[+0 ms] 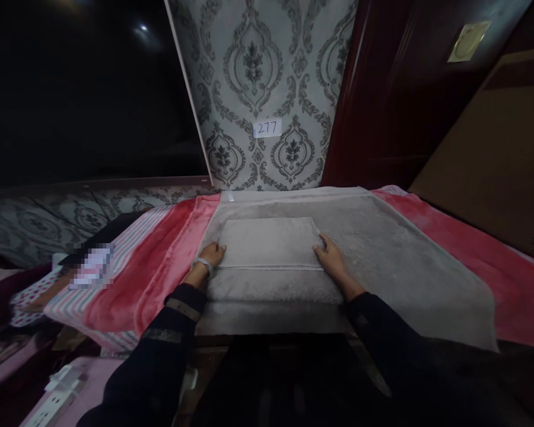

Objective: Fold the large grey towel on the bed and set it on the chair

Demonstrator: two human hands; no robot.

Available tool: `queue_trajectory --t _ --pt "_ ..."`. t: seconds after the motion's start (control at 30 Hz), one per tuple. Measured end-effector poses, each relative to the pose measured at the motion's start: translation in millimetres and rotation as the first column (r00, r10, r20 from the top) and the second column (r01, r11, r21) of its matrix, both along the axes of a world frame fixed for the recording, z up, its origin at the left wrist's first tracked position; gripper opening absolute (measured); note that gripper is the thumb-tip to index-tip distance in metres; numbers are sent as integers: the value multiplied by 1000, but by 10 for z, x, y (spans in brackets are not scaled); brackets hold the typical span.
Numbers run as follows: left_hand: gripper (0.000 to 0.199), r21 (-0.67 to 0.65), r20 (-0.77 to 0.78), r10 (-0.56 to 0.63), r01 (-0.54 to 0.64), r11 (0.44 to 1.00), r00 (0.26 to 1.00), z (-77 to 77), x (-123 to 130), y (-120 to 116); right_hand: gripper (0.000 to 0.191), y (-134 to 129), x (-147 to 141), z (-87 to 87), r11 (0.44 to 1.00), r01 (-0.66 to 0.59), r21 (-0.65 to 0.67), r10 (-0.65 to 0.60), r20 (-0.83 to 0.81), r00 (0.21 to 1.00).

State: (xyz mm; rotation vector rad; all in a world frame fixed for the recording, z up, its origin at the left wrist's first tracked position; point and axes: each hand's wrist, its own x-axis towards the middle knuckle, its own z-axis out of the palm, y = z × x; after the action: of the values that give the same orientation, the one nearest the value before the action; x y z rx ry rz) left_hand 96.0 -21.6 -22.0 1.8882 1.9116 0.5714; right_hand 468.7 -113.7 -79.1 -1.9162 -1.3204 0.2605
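A light grey cloth (269,242), folded into a flat rectangle, lies on a larger grey fleece cloth (396,261) spread over the surface. My left hand (212,254), with a bracelet at the wrist, is at the folded cloth's left edge, fingers curled round that edge. At the right edge my right hand (331,256) has its thumb and fingers on the cloth. Under the grey fleece, a red and pink blanket (160,267) with a striped border shows on both sides.
A large dark screen (89,95) stands at the back left. On the patterned wall is a paper label (267,128) reading 277. A cardboard box (498,154) leans at the right. A white power strip (56,403) lies at the lower left.
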Motion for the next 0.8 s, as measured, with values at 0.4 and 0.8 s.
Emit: queue_trajectory --t 0.4,0.8 --pt "27 60 229 48 -63 996 972 -107 -124 -69 57 -37 4 -72 985 95 146 -76 -133 988" --pt "26 -51 251 0 14 999 968 23 -103 -138 40 0 129 -61 989 132 71 -123 -122 985"
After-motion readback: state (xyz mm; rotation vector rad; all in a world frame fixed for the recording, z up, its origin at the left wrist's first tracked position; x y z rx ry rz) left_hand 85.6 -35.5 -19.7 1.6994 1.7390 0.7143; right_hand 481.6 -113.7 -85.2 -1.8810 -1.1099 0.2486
